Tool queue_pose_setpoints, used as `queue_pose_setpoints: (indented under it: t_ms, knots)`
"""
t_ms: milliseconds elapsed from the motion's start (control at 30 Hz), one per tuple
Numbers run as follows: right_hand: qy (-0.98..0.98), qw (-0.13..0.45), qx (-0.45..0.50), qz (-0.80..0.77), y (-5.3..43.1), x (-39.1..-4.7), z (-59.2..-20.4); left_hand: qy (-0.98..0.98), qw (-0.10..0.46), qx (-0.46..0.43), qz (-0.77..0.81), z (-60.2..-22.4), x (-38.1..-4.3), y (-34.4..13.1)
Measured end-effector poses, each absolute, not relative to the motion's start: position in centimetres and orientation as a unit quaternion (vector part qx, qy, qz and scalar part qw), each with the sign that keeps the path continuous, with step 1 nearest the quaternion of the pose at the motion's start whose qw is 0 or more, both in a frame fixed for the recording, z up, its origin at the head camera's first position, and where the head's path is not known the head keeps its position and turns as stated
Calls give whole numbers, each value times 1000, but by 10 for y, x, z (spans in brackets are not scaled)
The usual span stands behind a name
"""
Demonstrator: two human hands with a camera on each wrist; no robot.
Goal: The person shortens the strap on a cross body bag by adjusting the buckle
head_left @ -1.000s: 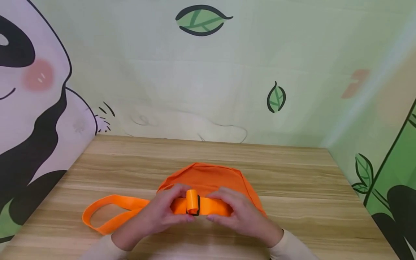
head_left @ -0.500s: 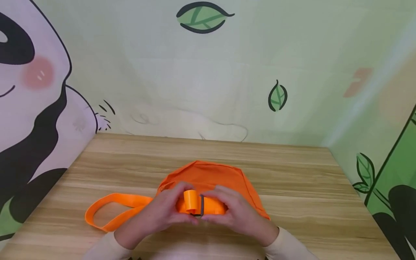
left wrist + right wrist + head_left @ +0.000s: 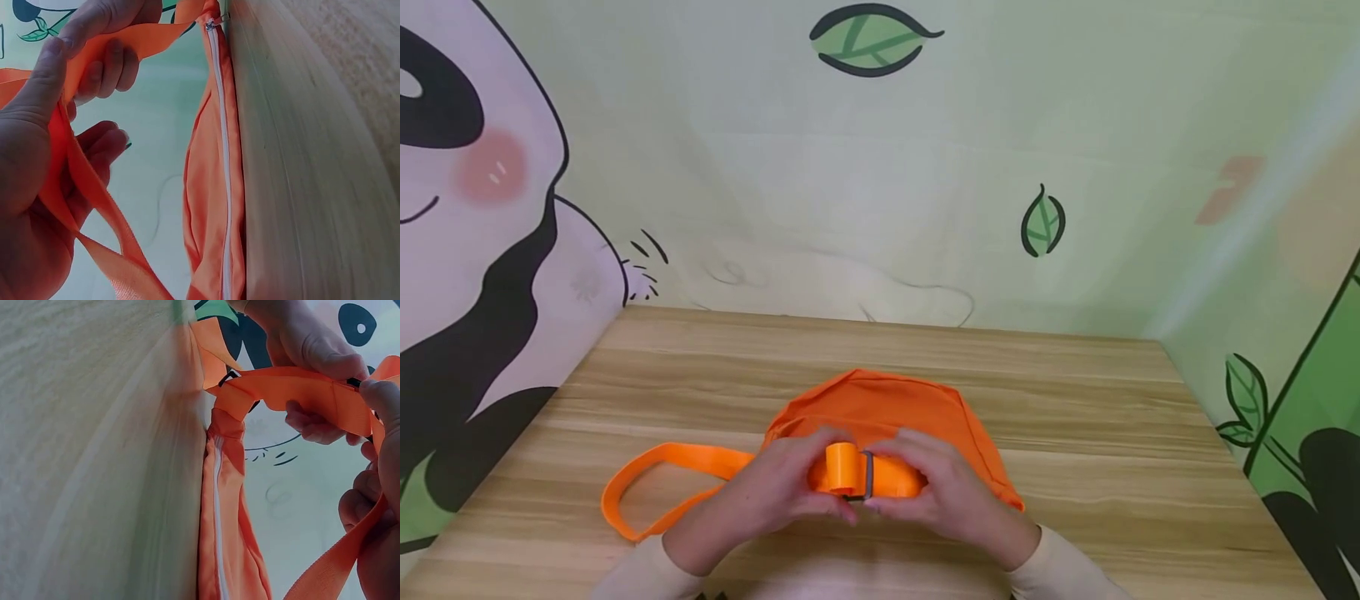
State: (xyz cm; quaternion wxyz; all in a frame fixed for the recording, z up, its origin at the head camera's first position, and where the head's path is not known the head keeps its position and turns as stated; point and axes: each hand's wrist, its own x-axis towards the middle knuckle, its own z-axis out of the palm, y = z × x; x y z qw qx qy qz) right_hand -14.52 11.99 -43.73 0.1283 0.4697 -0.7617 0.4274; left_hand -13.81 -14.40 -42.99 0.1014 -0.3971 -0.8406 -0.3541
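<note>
An orange fabric bag (image 3: 880,408) lies on the wooden table, just beyond both hands. Its bright orange strap (image 3: 898,478) is raised between them and passes through a dark slide buckle (image 3: 869,475), with a short loop of webbing standing up left of the buckle's bar. My left hand (image 3: 778,485) grips the strap on the buckle's left side. On the other side, my right hand (image 3: 955,490) pinches the strap, fingertips at the buckle. Seen from the left wrist, a white zipper (image 3: 224,125) runs along the bag. Curled fingers partly hide the strap.
A loose strap loop (image 3: 625,492) lies on the table (image 3: 1075,400) to the left of the left forearm. Behind the table rises a pale green wall (image 3: 737,167) printed with leaves and a panda.
Both hands have come closer together, the right one moving left up to the buckle. The standing loop now sits further from the buckle's bar. The loose strap loop shifted slightly right.
</note>
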Motion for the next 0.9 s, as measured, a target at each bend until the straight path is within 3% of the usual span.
queue_pose_setpoints:
  t_ms: [600,733,900]
  knots:
    - [-756,139,433,470,144,-151,-445,-870,158,-375,-279,-432,-138,-176]
    - [-759,139,421,477,152,-151,-443,-888,145,-342,-272,-428,-135,-194]
    - [-769,120,413,472,156,-150,-442,-906,92,-308,-276,-422,-132,-209]
